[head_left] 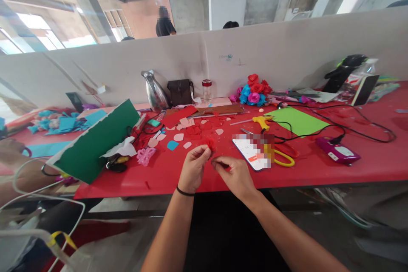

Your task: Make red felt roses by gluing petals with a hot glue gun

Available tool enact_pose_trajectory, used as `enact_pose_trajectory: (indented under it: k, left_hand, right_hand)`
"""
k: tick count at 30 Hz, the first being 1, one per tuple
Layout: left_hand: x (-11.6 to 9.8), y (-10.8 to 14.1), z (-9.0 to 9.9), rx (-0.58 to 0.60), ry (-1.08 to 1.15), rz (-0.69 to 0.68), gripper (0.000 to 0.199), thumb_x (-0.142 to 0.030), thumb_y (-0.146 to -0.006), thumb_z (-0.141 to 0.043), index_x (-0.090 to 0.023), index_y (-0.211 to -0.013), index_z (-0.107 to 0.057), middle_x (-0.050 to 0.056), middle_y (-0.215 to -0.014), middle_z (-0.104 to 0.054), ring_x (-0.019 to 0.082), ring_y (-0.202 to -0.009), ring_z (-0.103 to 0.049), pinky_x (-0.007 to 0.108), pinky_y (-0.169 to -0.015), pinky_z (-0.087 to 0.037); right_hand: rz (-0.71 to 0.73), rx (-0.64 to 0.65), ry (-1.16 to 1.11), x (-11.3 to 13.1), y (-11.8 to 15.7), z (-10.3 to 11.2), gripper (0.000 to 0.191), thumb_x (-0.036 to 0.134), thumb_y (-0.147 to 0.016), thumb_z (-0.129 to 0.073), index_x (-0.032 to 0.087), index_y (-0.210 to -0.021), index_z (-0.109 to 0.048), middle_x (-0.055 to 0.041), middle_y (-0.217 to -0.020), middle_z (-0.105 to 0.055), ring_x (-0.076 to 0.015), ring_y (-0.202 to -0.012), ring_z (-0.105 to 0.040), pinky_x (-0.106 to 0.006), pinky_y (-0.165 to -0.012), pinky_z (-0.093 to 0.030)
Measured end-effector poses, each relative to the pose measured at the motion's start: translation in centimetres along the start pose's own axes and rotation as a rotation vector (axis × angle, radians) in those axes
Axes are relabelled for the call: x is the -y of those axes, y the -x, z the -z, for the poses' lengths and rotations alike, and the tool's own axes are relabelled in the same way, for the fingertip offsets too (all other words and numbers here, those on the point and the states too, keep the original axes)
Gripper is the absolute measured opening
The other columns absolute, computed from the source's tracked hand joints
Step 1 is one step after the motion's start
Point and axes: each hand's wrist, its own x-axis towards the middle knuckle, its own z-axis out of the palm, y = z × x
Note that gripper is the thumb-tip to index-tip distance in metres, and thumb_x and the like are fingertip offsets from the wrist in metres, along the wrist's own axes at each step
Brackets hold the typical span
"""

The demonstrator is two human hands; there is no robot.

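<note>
My left hand [195, 165] is closed on a small red paper flower [211, 145], whose ruffled petals show above the thumb and fingertip. Just to its right, my right hand [234, 174] has its thumb and fingers drawn together in a pinch; whatever may lie between them is too small to make out. Both hands are over the near edge of the red-covered table [127, 187]. Beyond them lie loose cut paper petals, among them a blue petal [172, 145] and a pale pink petal [179, 137]. A phone [248, 153] lies right of my hands, beside yellow-handled scissors [284, 158].
A green board [95, 142] leans at left, beyond which another person's arm [28, 178] reaches in. A yellow glue gun [263, 122], its black cable, a purple power box [338, 151] and a green sheet [298, 121] lie right. A paper-flower bunch [254, 90] and steel jug [155, 91] stand behind.
</note>
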Motion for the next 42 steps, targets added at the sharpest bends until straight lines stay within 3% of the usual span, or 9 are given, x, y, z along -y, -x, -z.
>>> enact_pose_trajectory:
  k: [6, 14, 28, 38, 42]
  left_hand:
    - [0.2, -0.2, 0.2, -0.070, 0.033, 0.015, 0.021, -0.025, -0.057, -0.083, -0.016, -0.071, -0.070, -0.001, -0.068, -0.063, 0.008, -0.064, -0.053, 0.022, -0.065, -0.040]
    - [-0.2, -0.2, 0.1, -0.042, -0.042, -0.052, 0.016, -0.024, -0.058, -0.081, -0.014, -0.065, -0.070, -0.001, -0.074, -0.058, 0.007, -0.067, -0.051, 0.021, -0.067, -0.040]
    - [-0.8, 0.0, 0.0, 0.002, -0.040, -0.007, 0.021, -0.022, -0.056, -0.080, -0.014, -0.062, -0.062, 0.000, -0.071, -0.060, 0.011, -0.069, -0.053, 0.022, -0.063, -0.041]
    - [-1.0, 0.2, 0.2, 0.052, -0.122, -0.013, 0.015, -0.024, -0.060, -0.079, -0.015, -0.064, -0.069, 0.003, -0.077, -0.066, 0.013, -0.072, -0.056, 0.025, -0.066, -0.044]
    - [-1.2, 0.3, 0.3, 0.073, -0.128, -0.013, 0.014, -0.022, -0.057, -0.079, -0.015, -0.057, -0.067, 0.002, -0.069, -0.064, 0.012, -0.067, -0.055, 0.025, -0.064, -0.044]
  right_hand:
    - [0.007, 0.010, -0.006, 0.0, 0.0, 0.0, 0.017, 0.024, -0.083, -0.055, 0.022, -0.084, -0.072, -0.0034, -0.082, -0.075, -0.0193, -0.074, -0.069, -0.026, -0.064, -0.049]
    - [-0.017, 0.049, -0.018, 0.1, 0.0, 0.0, 0.016, 0.018, -0.082, -0.054, 0.021, -0.081, -0.070, -0.0019, -0.075, -0.073, -0.0169, -0.069, -0.068, -0.024, -0.060, -0.047]
    - [0.006, 0.121, -0.023, -0.6, -0.5, 0.2, 0.017, 0.022, -0.084, -0.055, 0.022, -0.085, -0.071, -0.0016, -0.077, -0.073, -0.0165, -0.070, -0.067, -0.024, -0.059, -0.046]
    - [0.013, 0.164, -0.029, -0.6, -0.6, 0.4, 0.018, 0.020, -0.084, -0.053, 0.021, -0.083, -0.071, -0.0019, -0.075, -0.072, -0.0169, -0.071, -0.067, -0.025, -0.065, -0.048]
    - [0.012, 0.172, -0.034, -0.8, -0.5, 0.4, 0.018, 0.019, -0.084, -0.053, 0.022, -0.083, -0.072, -0.0023, -0.078, -0.073, -0.0174, -0.072, -0.068, -0.026, -0.066, -0.049]
